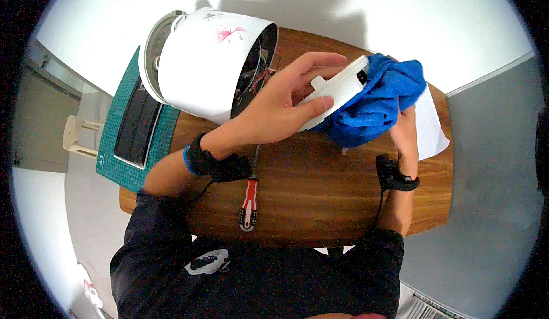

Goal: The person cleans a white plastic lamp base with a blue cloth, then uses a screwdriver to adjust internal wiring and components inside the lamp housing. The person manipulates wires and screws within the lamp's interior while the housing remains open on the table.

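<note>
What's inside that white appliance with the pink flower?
Inside the white appliance, red and pale wires show at the open end; its shell and the left hand hide the rest.

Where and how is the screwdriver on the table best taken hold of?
The screwdriver is probably best gripped by its handle, from above on the person's side. It lies on the table, its thick red-and-white handle uncovered and turned toward the person; the thin shaft points away, close beside the black wrist strap in this view.
</note>
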Motion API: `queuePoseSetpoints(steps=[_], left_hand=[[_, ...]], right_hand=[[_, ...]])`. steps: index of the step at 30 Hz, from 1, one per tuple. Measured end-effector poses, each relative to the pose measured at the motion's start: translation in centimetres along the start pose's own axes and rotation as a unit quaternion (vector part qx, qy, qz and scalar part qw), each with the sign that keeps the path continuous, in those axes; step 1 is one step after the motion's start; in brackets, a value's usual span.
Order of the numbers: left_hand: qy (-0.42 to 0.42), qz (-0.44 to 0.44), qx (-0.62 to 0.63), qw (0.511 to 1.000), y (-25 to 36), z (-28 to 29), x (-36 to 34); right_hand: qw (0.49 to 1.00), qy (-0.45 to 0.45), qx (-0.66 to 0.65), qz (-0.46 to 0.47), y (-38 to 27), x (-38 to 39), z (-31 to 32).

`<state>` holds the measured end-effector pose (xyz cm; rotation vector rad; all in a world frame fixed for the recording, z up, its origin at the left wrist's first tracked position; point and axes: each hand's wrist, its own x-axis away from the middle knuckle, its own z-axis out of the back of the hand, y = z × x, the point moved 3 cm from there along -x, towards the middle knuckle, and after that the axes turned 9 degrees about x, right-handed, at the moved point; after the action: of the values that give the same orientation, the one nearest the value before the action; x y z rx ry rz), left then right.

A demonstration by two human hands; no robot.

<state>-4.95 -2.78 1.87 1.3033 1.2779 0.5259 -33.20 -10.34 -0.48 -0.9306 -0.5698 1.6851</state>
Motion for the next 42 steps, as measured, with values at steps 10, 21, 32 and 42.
queuePoseSetpoints(steps=[10,21,32,42], left_hand=[[0.008,0.071,-0.153,0.986,-3.4,1.0,2.1],[-0.145,0.060,-0.233,0.960,-3.0,1.4,4.1],[-0.073,0.050,-0.069,0.994,-2.6,2.1,4.4],[0.090,0.090,0.069,0.989,-3.2,2.1,4.4]], right_hand=[[0.853,-0.083,0.245,0.453,-12.4,3.7,-2.0],[0.963,0.014,0.100,0.250,-5.8,-2.8,-1.2],[0.980,-0.156,0.076,0.094,4.5,-5.7,-8.5],[0.956,-0.252,0.068,0.132,-1.4,1.6,-8.1]])
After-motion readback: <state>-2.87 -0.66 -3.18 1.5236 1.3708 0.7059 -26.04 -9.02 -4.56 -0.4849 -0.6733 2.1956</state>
